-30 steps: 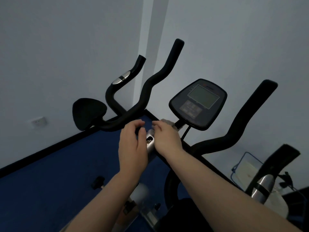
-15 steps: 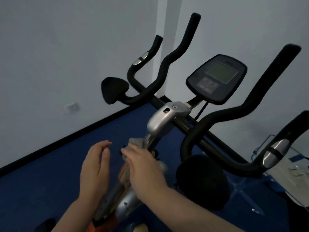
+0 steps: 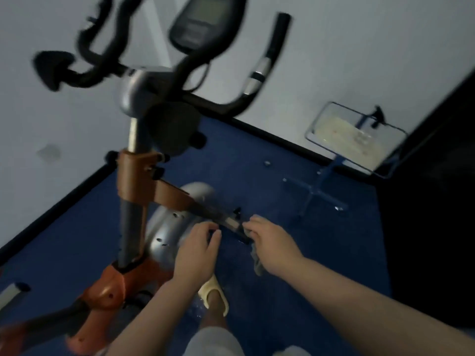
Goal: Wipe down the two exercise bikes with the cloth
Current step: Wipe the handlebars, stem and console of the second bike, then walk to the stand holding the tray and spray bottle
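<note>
Hands are dropping from the handlebar clamp to the low frame bar (image 3: 205,205), lower centre of frame. Right hand (image 3: 272,242) is gripping the cloth (image 3: 257,260) against the bar end; left hand (image 3: 198,249) is loosely curled beside it, apparently empty. Wiping is moving down the bike (image 3: 133,191).

No legible text anywhere, console (image 3: 203,19) included.

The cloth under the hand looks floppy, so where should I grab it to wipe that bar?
Grab the cloth at its bunched top, as the right hand does, coming from the bar's right side. The cloth hangs limp, so a tail grip would probably just flop. The left hand sits at the bar's other side.
</note>
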### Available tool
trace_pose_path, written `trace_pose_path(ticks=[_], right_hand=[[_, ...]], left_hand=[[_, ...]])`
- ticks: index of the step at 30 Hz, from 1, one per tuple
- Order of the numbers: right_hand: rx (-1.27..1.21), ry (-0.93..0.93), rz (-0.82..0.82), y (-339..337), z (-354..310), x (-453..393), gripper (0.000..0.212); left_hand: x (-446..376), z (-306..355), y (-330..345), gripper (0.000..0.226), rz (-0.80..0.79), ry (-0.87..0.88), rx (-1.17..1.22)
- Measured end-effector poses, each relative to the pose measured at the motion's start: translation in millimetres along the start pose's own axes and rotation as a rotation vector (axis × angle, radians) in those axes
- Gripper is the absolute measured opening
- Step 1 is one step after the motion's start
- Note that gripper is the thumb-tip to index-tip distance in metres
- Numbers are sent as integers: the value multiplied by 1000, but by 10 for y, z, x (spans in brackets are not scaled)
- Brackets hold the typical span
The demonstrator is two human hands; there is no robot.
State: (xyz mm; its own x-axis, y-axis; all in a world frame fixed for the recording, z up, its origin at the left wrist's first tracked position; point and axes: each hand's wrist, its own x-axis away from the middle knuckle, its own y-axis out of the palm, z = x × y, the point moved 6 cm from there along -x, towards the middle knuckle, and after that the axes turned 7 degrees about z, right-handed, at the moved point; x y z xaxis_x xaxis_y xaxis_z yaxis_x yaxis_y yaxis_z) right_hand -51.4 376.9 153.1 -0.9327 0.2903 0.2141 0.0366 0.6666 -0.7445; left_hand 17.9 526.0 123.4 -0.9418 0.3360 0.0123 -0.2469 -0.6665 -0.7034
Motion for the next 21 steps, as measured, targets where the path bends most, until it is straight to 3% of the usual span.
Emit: trace_pose_path(ticks=[10,17,21], right_hand=[[-234,523,220,-883,1760,984,29],[-329,748,223,-1336,2358,622,32],[-346,776,323,-1665,2579,207,22]], left_hand=[[384,1402,1678,34,-435,222,-174],[-279,1935,2399,35,-587,370,-302],[-882,2161,2614,34,-602,403,-329]])
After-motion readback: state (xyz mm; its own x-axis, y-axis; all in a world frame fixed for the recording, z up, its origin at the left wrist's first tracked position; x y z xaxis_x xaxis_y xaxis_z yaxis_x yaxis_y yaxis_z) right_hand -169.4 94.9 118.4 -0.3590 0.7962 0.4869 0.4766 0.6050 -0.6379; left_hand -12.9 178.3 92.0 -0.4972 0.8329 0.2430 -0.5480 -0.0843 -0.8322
